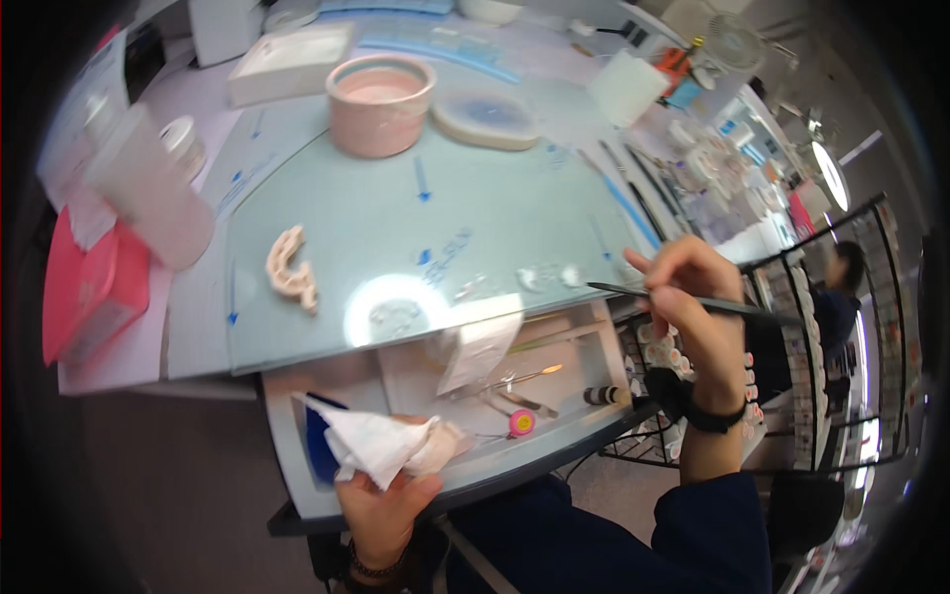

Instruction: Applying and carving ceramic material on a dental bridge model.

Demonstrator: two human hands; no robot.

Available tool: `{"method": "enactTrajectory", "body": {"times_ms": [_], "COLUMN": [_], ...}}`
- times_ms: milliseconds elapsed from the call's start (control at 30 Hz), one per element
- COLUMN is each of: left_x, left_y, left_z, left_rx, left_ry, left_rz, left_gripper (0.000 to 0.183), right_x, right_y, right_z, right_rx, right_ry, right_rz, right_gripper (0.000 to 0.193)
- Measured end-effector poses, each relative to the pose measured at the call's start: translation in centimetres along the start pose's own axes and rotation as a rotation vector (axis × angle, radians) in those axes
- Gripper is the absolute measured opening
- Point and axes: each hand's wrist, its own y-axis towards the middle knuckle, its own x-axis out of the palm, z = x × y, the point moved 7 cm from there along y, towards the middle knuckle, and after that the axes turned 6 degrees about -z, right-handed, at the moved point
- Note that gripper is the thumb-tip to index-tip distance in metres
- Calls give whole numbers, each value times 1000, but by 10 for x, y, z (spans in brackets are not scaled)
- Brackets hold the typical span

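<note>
Over the open drawer, my left hand [381,510] is closed around a crumpled white tissue [371,441]. A pale pink lump [438,450], perhaps a dental model piece, sits against the tissue in the same grip; its shape is partly covered. My right hand [698,297] pinches a slim dark-handled tool [727,307], its pointed tip directed left above the glass sheet's front right edge. Whether that tip is a brush or a blade I cannot tell. A cream horseshoe-shaped dental model [290,272] lies on the left of the glass sheet [386,218].
The drawer [584,342] contains a brush [529,379], tweezers [529,401] and a pink-yellow round item [522,423]. Behind stand a pink ceramic pot [381,114] and an oval palette [485,117]. A bottle [153,188] and red tissue box [94,287] are left; a wire rack [792,346] is right.
</note>
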Motion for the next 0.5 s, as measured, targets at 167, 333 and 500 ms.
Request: {"method": "enactTrajectory", "body": {"times_ms": [167,333,500], "left_x": [2,9,8], "left_y": [3,1,3], "left_z": [-6,4,1], "left_rx": [-17,-16,9], "left_ry": [-66,-90,-112], "left_rz": [-188,-257,-268], "left_gripper": [51,50,48], "right_x": [94,141,151], "right_y": [-19,-37,-46], "right_z": [-37,-38,-36], "right_rx": [-138,-426,-592], "right_ry": [-25,-134,-309], "right_rz": [-523,-394,-349], "right_gripper": [18,14,18]}}
